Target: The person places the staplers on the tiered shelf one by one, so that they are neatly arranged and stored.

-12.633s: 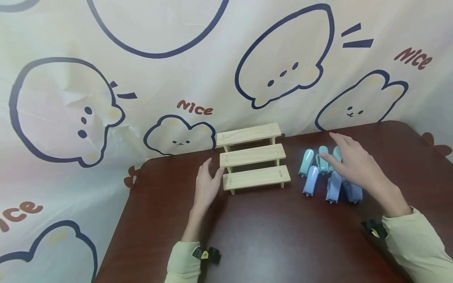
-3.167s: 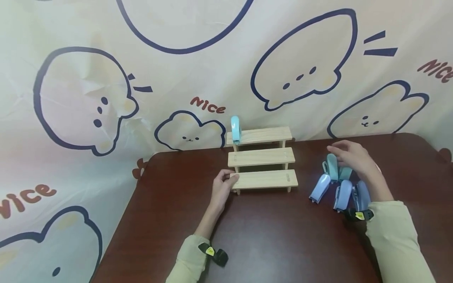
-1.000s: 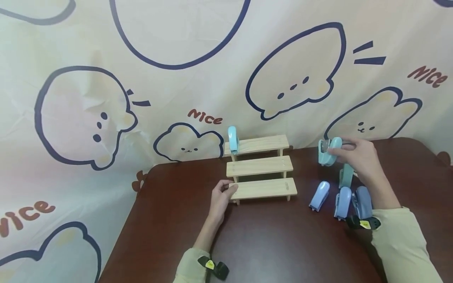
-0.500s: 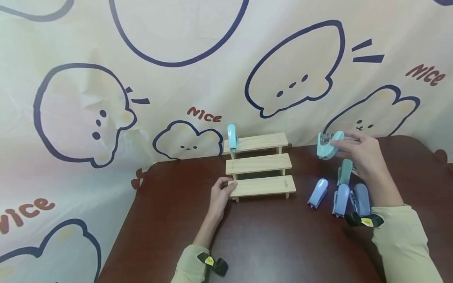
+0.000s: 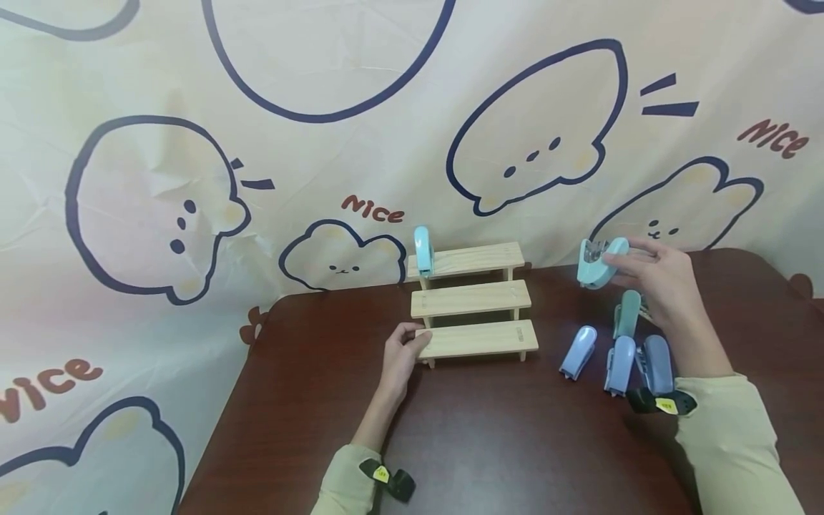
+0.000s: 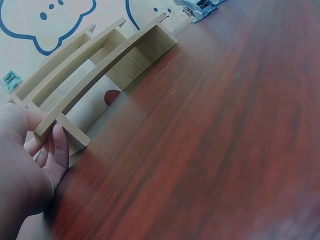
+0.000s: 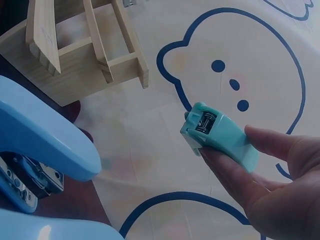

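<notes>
Work seemingly at an early stage: pinching a mint stapler point(image 5: 602, 274) aloft in the right hand point(image 5: 666, 282), and gripping the rack point(image 5: 470, 299) by its near corner with the left hand point(image 5: 400, 357). Counting only one cyan stapler point(image 5: 422, 249) as placed, on the top step point(image 5: 479, 259) beyond the left hand; leaving a green stapler point(image 5: 627, 312) and three blue staplers point(image 5: 621, 363) lying on the table point(image 5: 489, 436) near the right hand.

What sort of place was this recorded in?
Probably an indoor tabletop filming setup: a dark wood-grain table against a cartoon-print backdrop, with a three-tier wooden stand and small staplers.
</notes>
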A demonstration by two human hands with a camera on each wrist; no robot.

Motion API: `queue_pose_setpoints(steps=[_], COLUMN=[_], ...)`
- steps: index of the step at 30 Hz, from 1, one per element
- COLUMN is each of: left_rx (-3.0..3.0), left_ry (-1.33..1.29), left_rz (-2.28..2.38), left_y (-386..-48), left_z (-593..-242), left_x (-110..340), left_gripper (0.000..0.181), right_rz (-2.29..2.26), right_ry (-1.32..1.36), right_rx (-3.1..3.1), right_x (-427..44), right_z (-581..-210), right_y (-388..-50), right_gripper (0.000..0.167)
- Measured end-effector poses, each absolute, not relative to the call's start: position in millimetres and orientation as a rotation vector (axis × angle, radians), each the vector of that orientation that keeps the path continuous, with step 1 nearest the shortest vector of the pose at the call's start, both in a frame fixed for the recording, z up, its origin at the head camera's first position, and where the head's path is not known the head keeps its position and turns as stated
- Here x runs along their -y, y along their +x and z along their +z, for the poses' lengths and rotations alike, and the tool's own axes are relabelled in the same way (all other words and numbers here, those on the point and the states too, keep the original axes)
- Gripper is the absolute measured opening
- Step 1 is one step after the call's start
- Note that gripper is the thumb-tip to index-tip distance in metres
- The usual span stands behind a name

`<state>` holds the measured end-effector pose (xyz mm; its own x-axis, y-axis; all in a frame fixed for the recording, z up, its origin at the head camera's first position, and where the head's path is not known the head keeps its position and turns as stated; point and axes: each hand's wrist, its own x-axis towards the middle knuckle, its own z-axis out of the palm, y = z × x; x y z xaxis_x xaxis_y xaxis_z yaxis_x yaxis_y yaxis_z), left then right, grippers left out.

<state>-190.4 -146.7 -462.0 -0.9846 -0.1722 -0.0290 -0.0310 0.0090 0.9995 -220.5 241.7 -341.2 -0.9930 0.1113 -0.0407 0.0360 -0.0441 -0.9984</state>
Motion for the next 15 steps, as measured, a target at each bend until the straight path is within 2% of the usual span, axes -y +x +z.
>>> queue_pose_setpoints(steps=[7,15], left_rx=[2.175,2.182], left_ry=[0.215,0.206], left_rz=[-2.121,-2.115], left_y=[-190.3,-189.6], left_z=[-461.4,-461.7], left_x=[146.9,147.3], left_gripper=[0.025,0.029], right_rz=[2.262,2.3], right_ry=[-0.169,-0.216], right_rx=[2.073,2.026], right_x=[-240.8,-240.4], right_z=[-340.2,-336.9], right_y=[-216.9,-215.7], right_gripper=[0.085,0.072])
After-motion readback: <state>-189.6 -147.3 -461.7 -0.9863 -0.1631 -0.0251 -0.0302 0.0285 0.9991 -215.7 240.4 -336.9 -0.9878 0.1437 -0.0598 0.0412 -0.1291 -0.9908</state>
